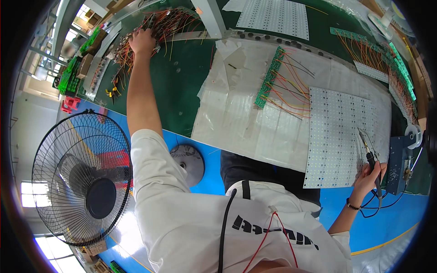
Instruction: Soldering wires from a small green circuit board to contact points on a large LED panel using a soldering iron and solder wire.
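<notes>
My left arm stretches to the far left, where my left hand [142, 42] reaches into a heap of wired circuit boards [175, 22] with red and orange leads. Its fingers curl down among the wires; what they grip is hidden. At the right, my right hand [366, 177] is closed around the black handle of a soldering iron [371, 159]. The metal tip points away from me, above a white perforated-looking panel [339, 136] covered in rows of small dots. Left of this panel lies a narrow green circuit board [270, 77], its red, yellow and dark wires fanning rightward.
Whitish sheeting [236, 118] covers the middle of the green table [177, 91]. A dark blue box-shaped device [398, 159] stands beside my right hand. More wired green boards [359, 43] lie far right, and another dotted panel [273, 18] far back. A black fan [82, 177] stands left. Yellow-handled cutters [113, 93] lie near the left edge.
</notes>
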Action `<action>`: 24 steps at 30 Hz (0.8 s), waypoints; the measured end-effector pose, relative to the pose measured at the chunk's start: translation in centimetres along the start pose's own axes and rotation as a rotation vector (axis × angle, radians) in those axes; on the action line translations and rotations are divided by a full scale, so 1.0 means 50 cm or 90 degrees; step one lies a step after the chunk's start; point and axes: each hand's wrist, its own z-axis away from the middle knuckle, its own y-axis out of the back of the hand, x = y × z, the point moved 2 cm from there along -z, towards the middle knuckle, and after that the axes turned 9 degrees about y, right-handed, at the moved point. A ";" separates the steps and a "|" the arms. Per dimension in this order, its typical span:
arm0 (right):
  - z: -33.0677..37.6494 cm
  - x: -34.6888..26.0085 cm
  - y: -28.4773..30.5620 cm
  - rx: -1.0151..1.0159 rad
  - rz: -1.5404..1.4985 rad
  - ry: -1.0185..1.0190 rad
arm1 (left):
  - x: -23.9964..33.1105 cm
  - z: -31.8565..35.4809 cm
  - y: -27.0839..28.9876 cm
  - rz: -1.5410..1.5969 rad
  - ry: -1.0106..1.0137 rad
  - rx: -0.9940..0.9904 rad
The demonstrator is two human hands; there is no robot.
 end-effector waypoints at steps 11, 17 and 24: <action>-0.005 0.001 0.004 0.003 0.038 -0.035 | -0.090 -0.116 0.044 0.028 -0.074 -0.030; -0.006 0.012 0.014 0.006 0.024 -0.037 | -0.127 -0.194 0.056 0.116 0.001 -0.046; -0.003 0.004 0.006 0.007 0.009 -0.044 | -0.142 -0.249 0.110 0.181 -0.062 0.083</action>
